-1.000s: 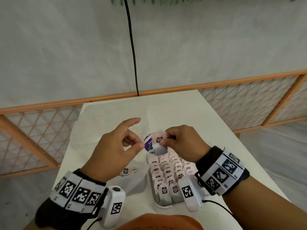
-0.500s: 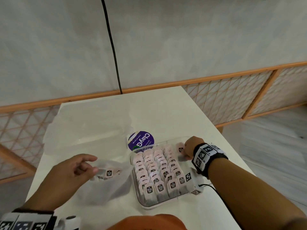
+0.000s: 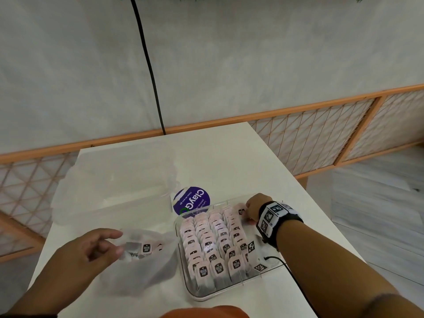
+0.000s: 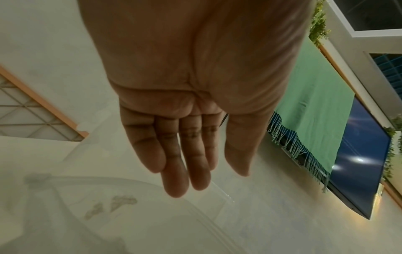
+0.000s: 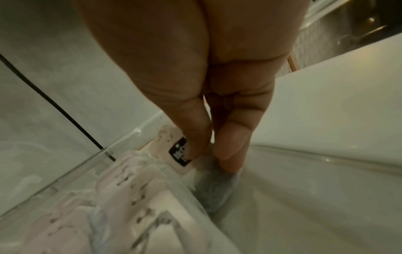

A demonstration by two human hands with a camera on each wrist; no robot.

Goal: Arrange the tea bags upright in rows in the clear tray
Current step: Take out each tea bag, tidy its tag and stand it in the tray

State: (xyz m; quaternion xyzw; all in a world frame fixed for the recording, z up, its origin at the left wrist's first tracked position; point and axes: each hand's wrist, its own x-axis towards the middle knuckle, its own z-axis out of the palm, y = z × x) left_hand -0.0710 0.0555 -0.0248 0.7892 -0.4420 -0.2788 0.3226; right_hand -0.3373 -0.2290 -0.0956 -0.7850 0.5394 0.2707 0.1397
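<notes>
The clear tray (image 3: 229, 289) sits near the table's front edge, with several rows of upright tea bags (image 3: 213, 246) with pink tags. My right hand (image 3: 249, 211) is at the tray's far right corner. Its thumb and fingers pinch one tea bag (image 5: 217, 189) by the pink tag (image 5: 174, 151), low inside the tray beside the last row. In the right wrist view the hand (image 5: 208, 158) stands next to the tray wall (image 5: 65, 178). My left hand (image 3: 114, 243) hovers, open, at the mouth of a thin plastic bag (image 3: 142, 269) holding loose tea bags (image 3: 146, 247). Seen from the left wrist, its fingers (image 4: 176, 171) are straight and hold nothing.
A round purple sticker (image 3: 191, 199) lies just behind the tray. A large translucent plastic wrap (image 3: 110, 187) covers the back left of the white table (image 3: 229, 161). The right wrist camera's cable (image 3: 286, 267) runs over the tray's right rim. A wall and an orange-framed lattice fence stand behind.
A second ago both hands held a tea bag above the tray. My right hand has brought it down into the far right corner, and my left hand has dropped to the plastic bag.
</notes>
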